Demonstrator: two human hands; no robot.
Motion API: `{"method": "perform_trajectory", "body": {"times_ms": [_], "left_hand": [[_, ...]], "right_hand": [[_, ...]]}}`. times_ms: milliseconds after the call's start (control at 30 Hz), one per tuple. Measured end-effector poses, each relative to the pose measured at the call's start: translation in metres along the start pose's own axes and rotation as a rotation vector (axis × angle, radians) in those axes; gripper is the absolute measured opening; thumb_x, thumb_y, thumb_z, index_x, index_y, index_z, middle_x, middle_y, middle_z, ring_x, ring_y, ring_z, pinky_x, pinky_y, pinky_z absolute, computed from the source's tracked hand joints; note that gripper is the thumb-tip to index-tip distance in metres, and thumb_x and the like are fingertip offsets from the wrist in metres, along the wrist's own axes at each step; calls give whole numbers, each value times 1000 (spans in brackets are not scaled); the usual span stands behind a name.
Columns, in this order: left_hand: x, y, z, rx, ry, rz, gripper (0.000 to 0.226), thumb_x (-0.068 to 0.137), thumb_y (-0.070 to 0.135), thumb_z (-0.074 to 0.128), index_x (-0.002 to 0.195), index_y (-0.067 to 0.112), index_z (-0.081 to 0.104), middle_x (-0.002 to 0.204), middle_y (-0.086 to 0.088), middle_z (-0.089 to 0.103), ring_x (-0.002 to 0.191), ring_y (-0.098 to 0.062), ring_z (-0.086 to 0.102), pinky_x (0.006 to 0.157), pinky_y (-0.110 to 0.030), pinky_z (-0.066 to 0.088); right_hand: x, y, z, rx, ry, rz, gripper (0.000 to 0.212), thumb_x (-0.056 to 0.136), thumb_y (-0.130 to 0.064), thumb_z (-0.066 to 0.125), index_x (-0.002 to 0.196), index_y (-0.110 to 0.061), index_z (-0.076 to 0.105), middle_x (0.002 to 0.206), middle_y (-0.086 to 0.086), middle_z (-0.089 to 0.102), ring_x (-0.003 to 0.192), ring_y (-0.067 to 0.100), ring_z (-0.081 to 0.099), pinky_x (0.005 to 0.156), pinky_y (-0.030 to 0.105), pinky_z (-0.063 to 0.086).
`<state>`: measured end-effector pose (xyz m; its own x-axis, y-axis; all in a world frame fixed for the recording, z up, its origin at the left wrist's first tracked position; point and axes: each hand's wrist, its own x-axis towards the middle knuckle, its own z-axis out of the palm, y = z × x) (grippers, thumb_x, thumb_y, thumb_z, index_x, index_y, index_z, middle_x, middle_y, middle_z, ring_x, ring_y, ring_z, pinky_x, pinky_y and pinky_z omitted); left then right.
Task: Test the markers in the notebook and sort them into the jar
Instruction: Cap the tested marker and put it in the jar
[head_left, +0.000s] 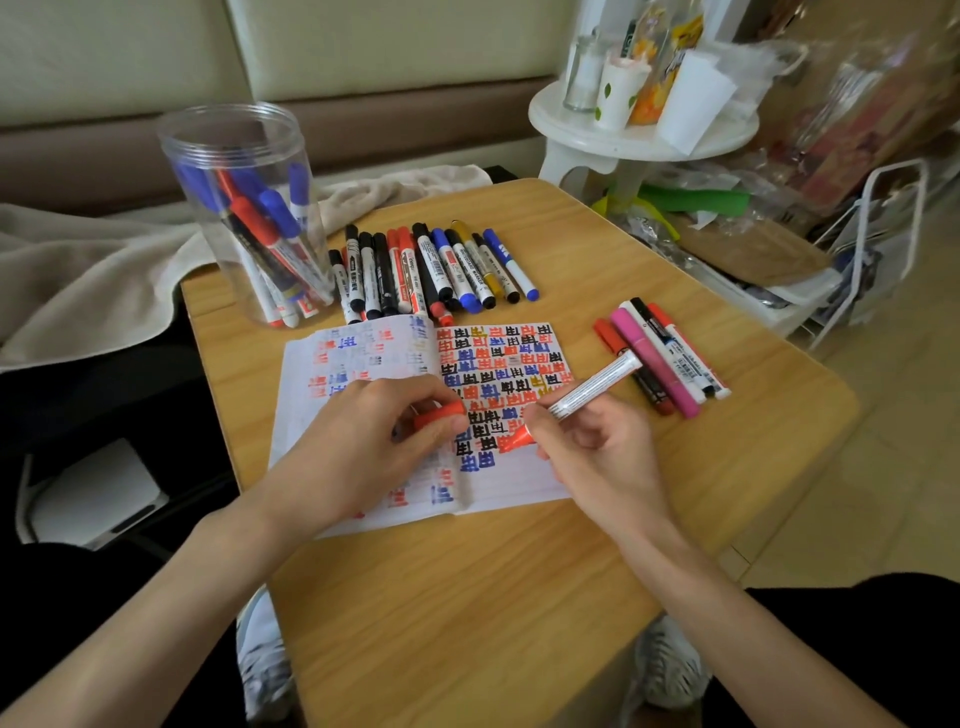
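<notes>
The right hand (597, 447) grips a red marker (592, 384) like a pen, fingers curled round its white barrel, and the red tip is down on the right page of the open notebook (374, 358). The left hand (363, 447) rests on the notebook just beside it and pinches the red cap (441, 413) between thumb and fingers. So the step in hand seems to be the test of this one marker.

The right page is covered for the most part with small marks in red, black, blue and some yellow. Only the bottom strip is blank. The left page carries fewer, paler marks. This suggests that many markers are already tested.

Beyond the notebook, on the desk (467, 597), a row of markers (431, 270) lies side by side, all capped: black, red, blue and one yellow. At the right of the notebook lies a smaller group of markers (670, 353), among them a pink one. At the far left corner stands the clear jar (244, 208), upright and without a lid, with blue and red markers leaning inside; it is far from full.

I judge the task to be around the middle. I cannot tell which of the two groups on the desk is tested and which waits.
</notes>
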<state>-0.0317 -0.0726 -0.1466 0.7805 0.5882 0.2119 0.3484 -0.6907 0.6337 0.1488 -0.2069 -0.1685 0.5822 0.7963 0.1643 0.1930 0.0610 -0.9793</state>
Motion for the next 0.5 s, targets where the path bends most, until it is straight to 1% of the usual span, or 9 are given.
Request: {"method": "perform_trajectory", "body": {"times_ms": [100,300,400,500], "left_hand": [[0,0,0,-3,-8,-1,29,90,56,55,105,37,71,84,35,61,95,8,59,77,-9,44],[0,-1,0,-8,-12,-9,39,85,65,48,105,40,70,86,33,63,93,6,60,74,-10,45],[1,-1,1,-4,-12,-22,35,85,64,50,103,40,69,86,27,67,91,1,61,73,-13,46],[1,-1,0,2,-20,-26,33,86,64,50,103,42,68,87,28,67,87,1,62,70,-13,45]], "right_hand": [[0,0,0,-15,-11,-10,13,93,-4,74,86,-14,72,65,-11,71,58,1,61,55,13,45],[0,1,0,-16,-18,-10,10,93,-4,74,89,-13,73,66,-12,71,58,1,61,54,14,45],[0,2,0,-14,-11,-11,10,93,-4,75,89,-13,73,68,-10,73,60,3,62,55,17,47],[0,3,0,-39,-31,-20,10,92,-6,76,89,-15,74,73,-7,75,61,6,61,56,19,47]]}}
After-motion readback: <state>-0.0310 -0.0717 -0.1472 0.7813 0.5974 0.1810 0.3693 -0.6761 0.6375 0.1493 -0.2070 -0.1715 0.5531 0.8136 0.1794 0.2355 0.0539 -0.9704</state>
